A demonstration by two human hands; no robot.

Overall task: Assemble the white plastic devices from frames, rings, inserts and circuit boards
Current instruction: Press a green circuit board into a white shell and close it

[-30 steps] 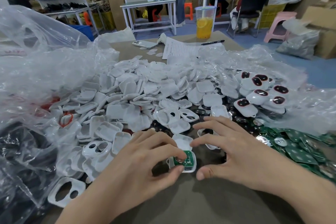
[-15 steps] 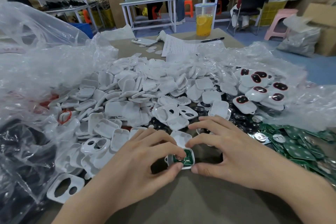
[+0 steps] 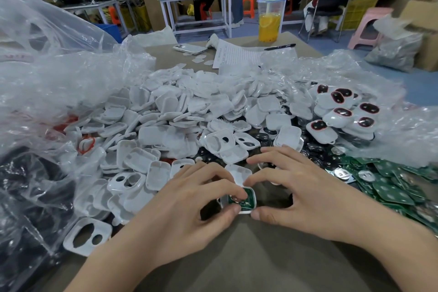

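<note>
Left hand (image 3: 189, 208): pinches white shell (image 3: 248, 210), thumb and forefinger.
Right hand (image 3: 303, 197): pinches the shell's right edge.
Shell: on table (image 3: 260, 256) between hands, green circuit board (image 3: 247, 197) inside.
Beyond: heap of white parts (image 3: 180, 111); finished devices (image 3: 331, 117) far right.

Shell pile (image 3: 189, 114) mid-table (image 3: 237, 263), circuit boards (image 3: 391, 188) to its right, finished devices (image 3: 336, 114) behind the boards, bagged parts (image 3: 35, 185) left, cup (image 3: 269, 21) at far edge.

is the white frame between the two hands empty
No, a green circuit board sits inside the white frame, which the left hand and right hand pinch between thumbs and fingertips.
</note>
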